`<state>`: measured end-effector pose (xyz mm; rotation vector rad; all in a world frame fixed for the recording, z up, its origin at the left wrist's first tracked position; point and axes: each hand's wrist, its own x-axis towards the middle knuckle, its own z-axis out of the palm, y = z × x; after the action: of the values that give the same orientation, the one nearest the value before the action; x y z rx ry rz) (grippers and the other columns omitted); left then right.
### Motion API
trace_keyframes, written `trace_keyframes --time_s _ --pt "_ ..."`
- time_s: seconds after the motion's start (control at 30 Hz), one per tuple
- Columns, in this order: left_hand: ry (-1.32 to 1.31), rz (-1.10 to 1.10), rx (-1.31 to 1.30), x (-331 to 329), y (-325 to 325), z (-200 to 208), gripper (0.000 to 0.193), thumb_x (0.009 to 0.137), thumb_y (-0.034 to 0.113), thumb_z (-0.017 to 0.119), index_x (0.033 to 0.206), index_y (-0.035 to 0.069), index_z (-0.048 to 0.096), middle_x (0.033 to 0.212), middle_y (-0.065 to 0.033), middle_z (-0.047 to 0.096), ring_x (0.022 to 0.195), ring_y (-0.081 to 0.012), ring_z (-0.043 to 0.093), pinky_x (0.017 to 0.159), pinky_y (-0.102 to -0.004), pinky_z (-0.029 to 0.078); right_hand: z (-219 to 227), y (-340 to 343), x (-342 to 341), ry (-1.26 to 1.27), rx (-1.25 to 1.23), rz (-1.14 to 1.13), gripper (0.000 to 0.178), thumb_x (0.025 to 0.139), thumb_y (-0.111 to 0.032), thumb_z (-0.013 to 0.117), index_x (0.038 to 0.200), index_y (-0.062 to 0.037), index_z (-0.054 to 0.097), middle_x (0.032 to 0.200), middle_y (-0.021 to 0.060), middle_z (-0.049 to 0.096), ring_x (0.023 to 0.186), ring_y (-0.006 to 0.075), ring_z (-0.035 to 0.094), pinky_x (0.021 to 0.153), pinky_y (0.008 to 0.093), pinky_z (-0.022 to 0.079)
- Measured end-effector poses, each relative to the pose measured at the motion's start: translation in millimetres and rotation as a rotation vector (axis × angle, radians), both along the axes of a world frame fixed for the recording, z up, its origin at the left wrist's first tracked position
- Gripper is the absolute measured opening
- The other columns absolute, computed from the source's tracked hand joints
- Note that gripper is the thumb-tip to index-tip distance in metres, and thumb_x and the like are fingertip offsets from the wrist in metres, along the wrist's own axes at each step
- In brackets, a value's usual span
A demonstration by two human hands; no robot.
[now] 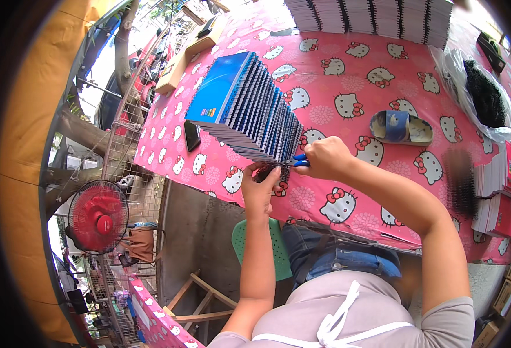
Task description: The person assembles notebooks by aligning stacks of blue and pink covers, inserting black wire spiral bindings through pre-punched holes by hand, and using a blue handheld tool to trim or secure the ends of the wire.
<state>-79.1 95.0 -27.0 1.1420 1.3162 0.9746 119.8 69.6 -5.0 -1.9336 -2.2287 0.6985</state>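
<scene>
A long stack of blue-covered spiral notebooks point(215, 95) stands in a row, its coil-bound edges facing right and its near end by my hands. My right hand point(326, 158) is closed around blue-handled pliers point(300, 161), their jaws pointing left at the near corner of the stack. Just below that corner, my left hand point(259, 188) has its thumb and fingers pinched on a black binding coil point(265, 173), close to the jaws. The fingers partly hide the coil, and whether the jaws grip it is too small to tell.
A phone point(192, 136) lies left of the stack. Rightward are a blue slipper point(401, 127), a bundle of black coils point(460, 182), pink-covered notebooks point(502, 214) and a plastic bag of black coils point(485, 93). Coil-bound white pads point(359, 17) line the far edge. A red fan point(98, 217) stands left.
</scene>
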Motion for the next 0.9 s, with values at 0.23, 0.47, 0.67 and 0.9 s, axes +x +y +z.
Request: trace_keyframes --time_s 0.23,0.47,0.67,0.9 --pt "0.003 -0.002 -0.017 5 -4 -1 0.053 0.071 0.006 0.082 0.113 -0.001 0.051 0.086 -0.0090 0.066 0.064 -0.0118 0.061 0.044 -0.0224 0.045 -36 -10 10 -0.164 0.826 -0.032 0.051 0.076 -0.054 0.066 0.078 -0.0037 0.067 0.075 0.0102 0.066 0.073 0.0274 0.066 0.072 0.0383 0.052" --pt "0.014 -0.011 -0.017 6 -3 -1 0.046 0.073 0.003 0.079 0.108 -0.001 0.049 0.082 -0.0091 0.065 0.053 -0.0093 0.058 0.041 -0.0203 0.043 -33 -6 1 -0.054 0.437 -0.076 0.049 0.076 -0.053 0.067 0.073 -0.0040 0.066 0.072 0.0106 0.065 0.069 0.0278 0.066 0.068 0.0386 0.052" --pt "0.007 -0.014 -0.007 4 -1 -6 0.044 0.074 0.003 0.078 0.107 -0.001 0.049 0.083 -0.0100 0.065 0.056 -0.0102 0.059 0.041 -0.0206 0.043 -17 -4 1 -0.030 0.269 -0.025 0.046 0.076 -0.052 0.067 0.071 -0.0064 0.066 0.066 0.0097 0.065 0.065 0.0265 0.067 0.060 0.0387 0.052" --pt "0.020 0.000 -0.010 -1 2 -11 0.044 0.074 0.005 0.079 0.106 -0.002 0.049 0.085 -0.0106 0.066 0.057 -0.0108 0.060 0.042 -0.0209 0.044 -48 -5 12 -0.185 0.955 -0.042 0.046 0.075 -0.053 0.068 0.076 -0.0070 0.068 0.066 0.0084 0.065 0.065 0.0254 0.067 0.059 0.0374 0.052"
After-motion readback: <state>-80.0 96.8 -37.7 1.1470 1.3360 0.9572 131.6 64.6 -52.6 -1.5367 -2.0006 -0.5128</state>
